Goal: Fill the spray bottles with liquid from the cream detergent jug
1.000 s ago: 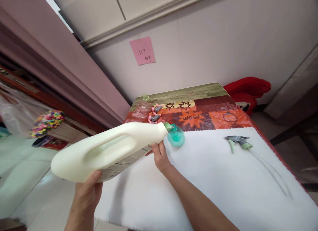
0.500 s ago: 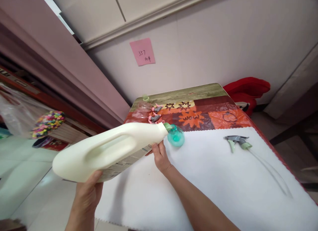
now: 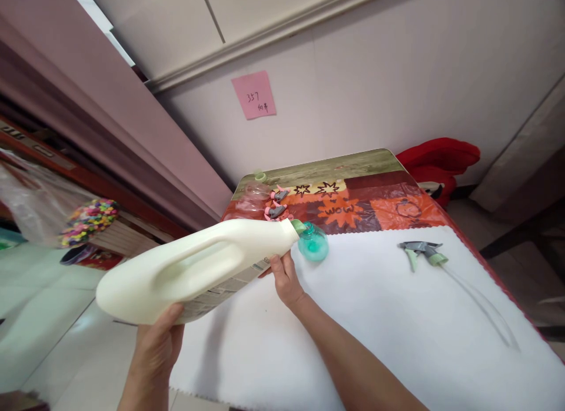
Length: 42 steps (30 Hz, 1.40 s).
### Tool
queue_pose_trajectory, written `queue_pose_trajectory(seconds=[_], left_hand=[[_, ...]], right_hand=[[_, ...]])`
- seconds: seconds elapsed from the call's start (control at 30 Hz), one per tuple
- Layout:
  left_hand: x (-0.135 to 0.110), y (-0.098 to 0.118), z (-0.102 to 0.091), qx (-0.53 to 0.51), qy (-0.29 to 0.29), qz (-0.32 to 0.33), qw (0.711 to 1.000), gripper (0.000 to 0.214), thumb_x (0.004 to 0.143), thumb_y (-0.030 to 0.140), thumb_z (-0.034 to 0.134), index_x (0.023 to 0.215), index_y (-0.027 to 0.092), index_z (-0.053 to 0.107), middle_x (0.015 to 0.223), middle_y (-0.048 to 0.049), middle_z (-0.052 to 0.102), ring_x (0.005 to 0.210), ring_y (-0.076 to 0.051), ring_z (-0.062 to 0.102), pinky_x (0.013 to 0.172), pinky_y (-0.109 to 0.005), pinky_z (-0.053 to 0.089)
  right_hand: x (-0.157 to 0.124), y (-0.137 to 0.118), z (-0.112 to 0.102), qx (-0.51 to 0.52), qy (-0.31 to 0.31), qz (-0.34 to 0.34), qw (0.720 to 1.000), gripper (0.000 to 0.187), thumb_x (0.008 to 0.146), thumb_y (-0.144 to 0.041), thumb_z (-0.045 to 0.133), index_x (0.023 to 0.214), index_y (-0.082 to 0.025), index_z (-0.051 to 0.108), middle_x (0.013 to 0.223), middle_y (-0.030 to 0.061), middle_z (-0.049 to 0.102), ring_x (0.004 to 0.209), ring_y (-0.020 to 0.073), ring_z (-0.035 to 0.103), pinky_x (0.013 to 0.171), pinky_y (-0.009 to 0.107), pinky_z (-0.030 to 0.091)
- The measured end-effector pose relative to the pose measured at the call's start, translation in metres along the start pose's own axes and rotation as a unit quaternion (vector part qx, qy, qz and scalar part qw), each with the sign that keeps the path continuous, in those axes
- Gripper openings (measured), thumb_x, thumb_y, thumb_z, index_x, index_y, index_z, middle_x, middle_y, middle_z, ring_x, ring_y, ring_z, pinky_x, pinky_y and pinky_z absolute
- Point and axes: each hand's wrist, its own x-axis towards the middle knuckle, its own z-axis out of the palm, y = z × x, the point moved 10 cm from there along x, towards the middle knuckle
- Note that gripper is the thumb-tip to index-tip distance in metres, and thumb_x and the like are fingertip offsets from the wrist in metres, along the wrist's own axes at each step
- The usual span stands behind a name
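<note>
A large cream-white jug point(image 3: 176, 252) with a built-in handle is tilted nearly flat, its mouth toward the right. My left hand point(image 3: 161, 340) grips its lower body near the base. Close to the neck, my right hand point(image 3: 285, 275) supports it from below, fingers partly hidden behind the jug. The jug's light-green spout point(image 3: 298, 226) meets the opening of a clear green spray bottle point(image 3: 313, 246), which stands on the white cloth point(image 3: 375, 317). Whether liquid is flowing I cannot make out. To the right lies a grey and green trigger sprayer head point(image 3: 424, 251) with its long thin tube.
Clear pinkish bottles point(image 3: 255, 198) with pink and grey trigger heads point(image 3: 276, 211) lie at the table's back left. A pale green ring point(image 3: 261, 176) sits behind them. A pink note point(image 3: 254, 95) is stuck to the wall. Something red and plush point(image 3: 441, 155) is behind the table.
The view has shifted very slightly. Both hands hold the jug in almost the same tilted position, with its spout still at the green bottle's opening.
</note>
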Motion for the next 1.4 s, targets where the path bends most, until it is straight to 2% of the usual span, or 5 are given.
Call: queue_pose_trajectory(seconds=[0.33, 0.53, 0.73, 1.17, 1.4], left_hand=[[-0.0006, -0.0003, 0.0013, 0.004, 0.008, -0.002, 1.0, 0.079, 0.044, 0.039, 0.093, 0.118, 0.031, 0.07, 0.133, -0.0001, 0.067, 0.143, -0.039, 0.039, 0.117, -0.053, 0.038], [-0.0004, -0.0018, 0.0002, 0.005, 0.006, -0.009, 1.0, 0.079, 0.044, 0.04, 0.093, 0.118, 0.031, 0.069, 0.133, -0.0009, 0.066, 0.143, -0.039, 0.039, 0.117, -0.054, 0.037], [-0.0017, 0.003, 0.0023, 0.012, 0.006, -0.002, 1.0, 0.081, 0.042, 0.041, 0.094, 0.118, 0.031, 0.069, 0.133, -0.0005, 0.067, 0.143, -0.037, 0.04, 0.119, -0.052, 0.035], [-0.0029, 0.005, 0.0023, 0.035, 0.006, 0.003, 0.999, 0.075, 0.045, 0.043, 0.091, 0.116, 0.032, 0.069, 0.133, 0.0002, 0.067, 0.138, -0.035, 0.047, 0.113, -0.046, 0.044], [-0.0019, 0.0033, 0.0027, 0.019, -0.009, 0.002, 1.0, 0.077, 0.048, 0.039, 0.092, 0.121, 0.032, 0.068, 0.133, -0.0001, 0.067, 0.139, -0.036, 0.046, 0.111, -0.048, 0.047]], right_hand=[[0.0008, -0.0008, -0.0003, -0.001, -0.002, -0.005, 1.0, 0.061, 0.093, -0.06, 0.053, 0.137, -0.02, 0.043, 0.101, 0.0084, 0.068, 0.067, 0.0168, 0.069, 0.057, 0.032, 0.064], [0.001, -0.0035, 0.0008, 0.001, -0.002, -0.011, 1.0, 0.062, 0.093, -0.06, 0.053, 0.138, -0.021, 0.042, 0.106, 0.0101, 0.067, 0.076, 0.0195, 0.07, 0.057, 0.032, 0.065], [0.0009, -0.005, 0.0015, -0.004, -0.005, -0.007, 1.0, 0.062, 0.093, -0.062, 0.052, 0.138, -0.02, 0.042, 0.103, 0.0086, 0.068, 0.067, 0.0165, 0.067, 0.057, 0.033, 0.065], [0.0008, -0.0042, 0.0019, -0.004, -0.004, 0.006, 1.0, 0.062, 0.091, -0.065, 0.051, 0.135, -0.02, 0.044, 0.106, 0.0091, 0.069, 0.068, 0.0167, 0.069, 0.057, 0.033, 0.065], [0.0005, -0.0042, 0.0018, -0.004, -0.003, 0.0, 1.0, 0.061, 0.092, -0.064, 0.05, 0.134, -0.02, 0.044, 0.109, 0.0102, 0.068, 0.069, 0.0169, 0.069, 0.057, 0.033, 0.065]])
